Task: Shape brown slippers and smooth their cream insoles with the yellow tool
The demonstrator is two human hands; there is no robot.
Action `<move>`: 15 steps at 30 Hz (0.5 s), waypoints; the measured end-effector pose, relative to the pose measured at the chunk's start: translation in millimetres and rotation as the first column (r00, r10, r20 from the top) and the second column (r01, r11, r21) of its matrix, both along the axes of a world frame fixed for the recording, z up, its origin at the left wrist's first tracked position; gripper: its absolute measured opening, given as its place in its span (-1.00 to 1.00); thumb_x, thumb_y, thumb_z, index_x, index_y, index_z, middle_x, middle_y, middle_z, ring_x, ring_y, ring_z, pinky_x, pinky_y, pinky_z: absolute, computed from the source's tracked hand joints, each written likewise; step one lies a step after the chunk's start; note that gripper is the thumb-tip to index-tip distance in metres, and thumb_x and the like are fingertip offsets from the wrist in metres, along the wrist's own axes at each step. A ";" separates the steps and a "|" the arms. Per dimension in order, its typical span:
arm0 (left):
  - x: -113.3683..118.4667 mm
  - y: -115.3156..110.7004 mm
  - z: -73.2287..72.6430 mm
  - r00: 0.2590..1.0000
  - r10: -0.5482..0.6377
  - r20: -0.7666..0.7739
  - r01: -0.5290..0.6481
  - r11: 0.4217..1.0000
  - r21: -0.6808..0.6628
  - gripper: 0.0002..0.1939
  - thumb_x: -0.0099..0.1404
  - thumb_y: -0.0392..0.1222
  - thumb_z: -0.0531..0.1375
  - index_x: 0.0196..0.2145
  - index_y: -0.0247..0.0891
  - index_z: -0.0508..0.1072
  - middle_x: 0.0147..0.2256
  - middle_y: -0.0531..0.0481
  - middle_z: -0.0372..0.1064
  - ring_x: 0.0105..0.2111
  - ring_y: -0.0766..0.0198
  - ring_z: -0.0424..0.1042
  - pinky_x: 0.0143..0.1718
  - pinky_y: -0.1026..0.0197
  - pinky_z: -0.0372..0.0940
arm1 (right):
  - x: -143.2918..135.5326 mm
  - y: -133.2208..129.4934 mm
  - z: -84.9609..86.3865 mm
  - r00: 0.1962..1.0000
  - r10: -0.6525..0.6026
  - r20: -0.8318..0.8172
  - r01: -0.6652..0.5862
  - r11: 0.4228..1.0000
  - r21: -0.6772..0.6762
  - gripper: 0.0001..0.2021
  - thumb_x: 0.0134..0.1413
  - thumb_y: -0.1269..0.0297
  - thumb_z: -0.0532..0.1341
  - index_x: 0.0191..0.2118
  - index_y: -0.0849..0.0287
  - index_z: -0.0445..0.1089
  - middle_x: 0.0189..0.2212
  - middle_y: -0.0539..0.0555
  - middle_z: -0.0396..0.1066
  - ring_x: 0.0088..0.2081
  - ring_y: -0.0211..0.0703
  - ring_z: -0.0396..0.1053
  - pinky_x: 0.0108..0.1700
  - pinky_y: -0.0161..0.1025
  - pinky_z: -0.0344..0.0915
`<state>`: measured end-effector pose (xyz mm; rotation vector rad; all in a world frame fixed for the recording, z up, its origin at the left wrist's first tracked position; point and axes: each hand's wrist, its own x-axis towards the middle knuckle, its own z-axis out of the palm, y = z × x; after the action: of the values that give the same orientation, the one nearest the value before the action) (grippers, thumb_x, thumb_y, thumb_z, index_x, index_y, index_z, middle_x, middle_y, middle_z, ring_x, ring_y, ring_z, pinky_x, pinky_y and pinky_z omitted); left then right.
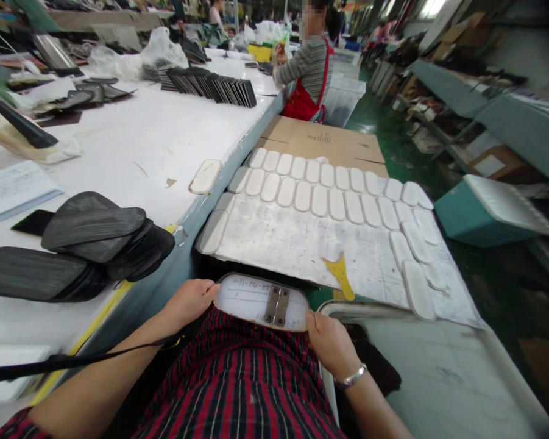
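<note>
Between my hands, just above my lap, is a white oval plate with a metal hinge [244,299] on its right part and handwriting along its upper edge. My left hand [194,302] pinches its left end, fingers closed. At the other end, my right hand [331,341] grips the rim, a bracelet on that wrist. Ahead lies a grey board [278,235] with rows of white oval pieces [308,194] along its far and right sides. A yellow forked tool [340,275] rests on its near edge. Dark oval pieces [95,228] are heaped on the table to my left.
A long white table [119,140] runs along the left, with a row of black pieces [210,85] standing on it. A large pale bin [439,366] is at my right. Beyond the cardboard [320,140], a person in a red apron [308,79] works at the table.
</note>
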<state>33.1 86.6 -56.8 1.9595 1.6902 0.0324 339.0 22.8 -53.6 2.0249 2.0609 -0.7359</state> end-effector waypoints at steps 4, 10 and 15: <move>-0.7 -1.4 -3.5 0.999 0.029 -0.020 -0.029 0.999 0.030 -0.56 0.30 -0.02 -0.17 -0.60 -0.24 0.25 -0.57 -0.01 0.28 -0.50 0.24 0.28 -0.43 0.24 0.04 | -2.6 -1.8 -1.7 0.991 -0.116 -0.064 0.115 0.993 -0.013 -0.61 0.28 0.28 -0.15 -0.37 0.24 0.37 -0.44 0.20 0.45 -0.37 -0.09 0.43 -0.38 -0.28 0.16; -3.0 -13.4 -5.1 0.998 -0.018 0.064 0.020 0.999 -0.027 -0.56 0.33 0.02 -0.18 -0.49 -0.23 0.33 -0.49 -0.01 0.37 -0.43 0.21 0.34 -0.37 0.25 0.08 | -1.2 4.4 1.6 0.972 -0.173 -0.160 0.166 0.985 -0.052 -0.59 0.28 0.26 -0.15 -0.41 0.24 0.37 -0.44 0.19 0.45 -0.44 -0.18 0.41 -0.41 -0.33 0.18; -7.3 -8.3 -10.0 0.999 -0.036 0.016 0.037 0.995 -0.094 -0.58 0.31 0.03 -0.16 -0.42 -0.21 0.37 -0.41 -0.02 0.41 -0.35 0.15 0.37 -0.33 0.24 0.08 | 4.0 3.1 0.6 0.932 -0.248 -0.265 0.215 0.965 -0.148 -0.57 0.28 0.15 -0.13 -0.38 0.26 0.37 -0.52 0.11 0.41 -0.51 -0.26 0.38 -0.43 -0.36 0.18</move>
<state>25.7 78.3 -66.8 1.9149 1.6166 -0.0461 343.0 25.9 -53.0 2.2305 1.8742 -1.2231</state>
